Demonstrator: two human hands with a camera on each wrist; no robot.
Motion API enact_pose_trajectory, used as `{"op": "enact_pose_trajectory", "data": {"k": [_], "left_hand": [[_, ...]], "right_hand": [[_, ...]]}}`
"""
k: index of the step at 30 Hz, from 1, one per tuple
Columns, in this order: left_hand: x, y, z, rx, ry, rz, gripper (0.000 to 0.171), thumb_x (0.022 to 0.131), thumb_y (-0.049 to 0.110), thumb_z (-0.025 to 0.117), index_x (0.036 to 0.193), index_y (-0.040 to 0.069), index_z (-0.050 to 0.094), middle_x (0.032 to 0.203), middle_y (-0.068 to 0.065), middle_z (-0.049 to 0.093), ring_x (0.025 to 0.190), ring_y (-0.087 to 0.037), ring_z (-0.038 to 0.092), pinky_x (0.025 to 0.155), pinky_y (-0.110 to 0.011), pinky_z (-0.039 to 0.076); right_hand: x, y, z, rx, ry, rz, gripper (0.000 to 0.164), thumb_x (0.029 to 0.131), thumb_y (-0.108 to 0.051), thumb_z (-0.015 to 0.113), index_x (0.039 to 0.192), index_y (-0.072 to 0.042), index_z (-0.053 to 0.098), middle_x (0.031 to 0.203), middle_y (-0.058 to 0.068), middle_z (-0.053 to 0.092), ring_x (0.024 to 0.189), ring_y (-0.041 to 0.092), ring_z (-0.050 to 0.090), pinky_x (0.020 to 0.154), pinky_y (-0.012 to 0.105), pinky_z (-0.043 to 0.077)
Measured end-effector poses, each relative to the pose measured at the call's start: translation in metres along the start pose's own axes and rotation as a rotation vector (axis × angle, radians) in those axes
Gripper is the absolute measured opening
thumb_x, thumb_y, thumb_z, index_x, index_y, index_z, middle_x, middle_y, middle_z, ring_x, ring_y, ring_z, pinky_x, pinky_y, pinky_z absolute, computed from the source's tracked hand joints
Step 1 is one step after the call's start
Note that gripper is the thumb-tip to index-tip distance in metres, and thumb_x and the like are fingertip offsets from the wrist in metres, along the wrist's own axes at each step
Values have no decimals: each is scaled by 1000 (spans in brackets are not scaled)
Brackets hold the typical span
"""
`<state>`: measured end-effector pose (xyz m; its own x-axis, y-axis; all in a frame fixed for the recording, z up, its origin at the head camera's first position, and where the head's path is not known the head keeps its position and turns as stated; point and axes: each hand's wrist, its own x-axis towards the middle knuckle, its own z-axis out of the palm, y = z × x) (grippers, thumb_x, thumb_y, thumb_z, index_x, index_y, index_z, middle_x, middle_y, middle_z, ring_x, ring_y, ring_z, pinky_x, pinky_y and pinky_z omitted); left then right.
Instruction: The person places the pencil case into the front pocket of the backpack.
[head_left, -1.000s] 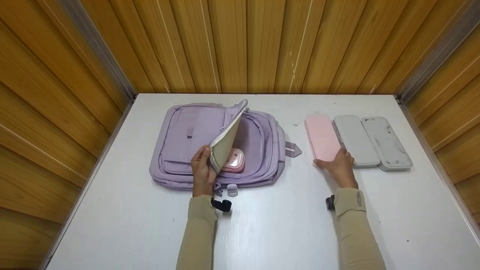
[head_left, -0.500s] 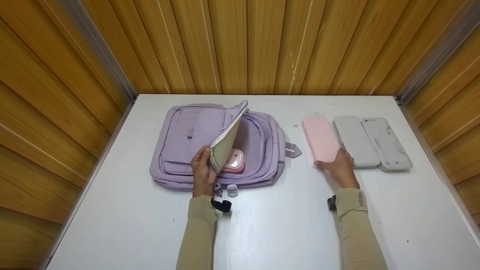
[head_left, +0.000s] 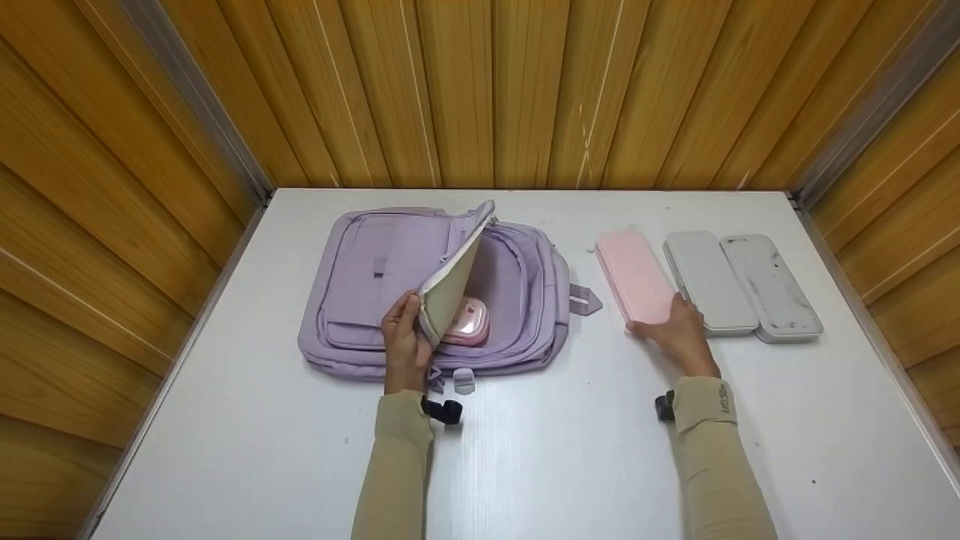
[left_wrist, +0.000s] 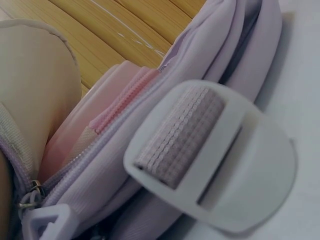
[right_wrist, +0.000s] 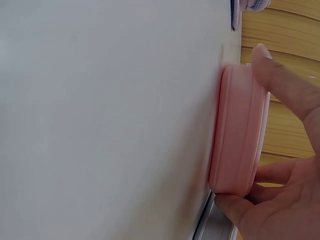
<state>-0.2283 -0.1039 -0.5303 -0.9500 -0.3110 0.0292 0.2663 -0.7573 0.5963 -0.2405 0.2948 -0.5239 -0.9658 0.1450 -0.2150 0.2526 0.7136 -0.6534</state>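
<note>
A lilac backpack point(head_left: 360, 277) lies on the table with its front compartment unzipped. My left hand point(head_left: 406, 337) pinches the edge of the raised flap point(head_left: 452, 291), whose cream lining shows. Inside the compartment sits a small pink box with a clear lid point(head_left: 469, 322); pink also shows behind the zip in the left wrist view. To the right, my right hand point(head_left: 679, 335) grips the near end of a long pink pencil case point(head_left: 637, 274), thumb on its left and fingers on its right. The right wrist view shows the thumb point(right_wrist: 280, 82) and fingers spread across the case's end.
Right of the pink case lie a plain grey case point(head_left: 711, 281) and a marbled grey case point(head_left: 772, 285), side by side. A strap tab point(head_left: 583, 299) sticks out from the backpack's right end. A strap buckle point(head_left: 464, 380) lies at its near edge.
The pink case's far end has swung left, widening the gap to the plain grey case. My right hand stays at its near end; the left hand and flap have hardly moved.
</note>
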Motion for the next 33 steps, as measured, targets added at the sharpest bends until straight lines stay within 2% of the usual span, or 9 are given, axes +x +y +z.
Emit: {"op": "enact_pose_trajectory", "data": {"k": [3,7,12,15,19,28,33], "left_hand": [[0,0,0,17,14,1,20,67,21,83,82,11,74,80,0,70,76,-10,64,71,-22,53],[0,-1,-1,11,14,0,22,65,21,85,81,11,74,80,-1,70,76,-10,64,70,-22,53],[0,-1,-1,11,-4,-2,11,74,16,80,82,12,75,81,-1,71,77,-11,65,71,-23,54],[0,-1,-1,9,-10,-5,12,73,17,80,83,12,75,81,0,71,77,-11,65,71,-23,54],[1,-1,-2,4,-8,-4,21,66,22,83,83,12,75,82,0,71,77,-11,65,72,-23,54],[0,0,-1,12,-21,3,15,72,19,81,84,12,75,84,0,71,79,-11,66,72,-23,55],[0,0,-3,26,-30,15,19,69,23,82,84,13,75,83,1,71,76,-9,65,70,-21,53]], "right_hand": [[-1,1,0,-1,-8,-18,113,78,-36,77,146,15,3,148,41,17,135,53,24,114,60,21],[-2,1,1,7,-21,-17,113,78,-36,76,146,14,1,150,40,14,134,53,23,114,60,21],[-1,2,0,17,-19,-32,112,78,-35,76,146,15,2,149,40,15,136,53,23,114,60,21],[0,3,0,29,-19,-41,112,78,-34,77,145,16,3,150,41,14,137,53,21,115,59,19],[1,4,0,39,-21,-44,113,77,-35,78,145,15,3,150,40,13,138,52,21,116,58,19],[-1,3,-2,53,-3,-46,111,76,-33,79,146,14,6,151,38,17,138,51,23,115,57,21],[-2,3,-2,96,10,-47,110,76,-32,79,147,13,9,152,36,18,138,49,25,115,56,23]]}}
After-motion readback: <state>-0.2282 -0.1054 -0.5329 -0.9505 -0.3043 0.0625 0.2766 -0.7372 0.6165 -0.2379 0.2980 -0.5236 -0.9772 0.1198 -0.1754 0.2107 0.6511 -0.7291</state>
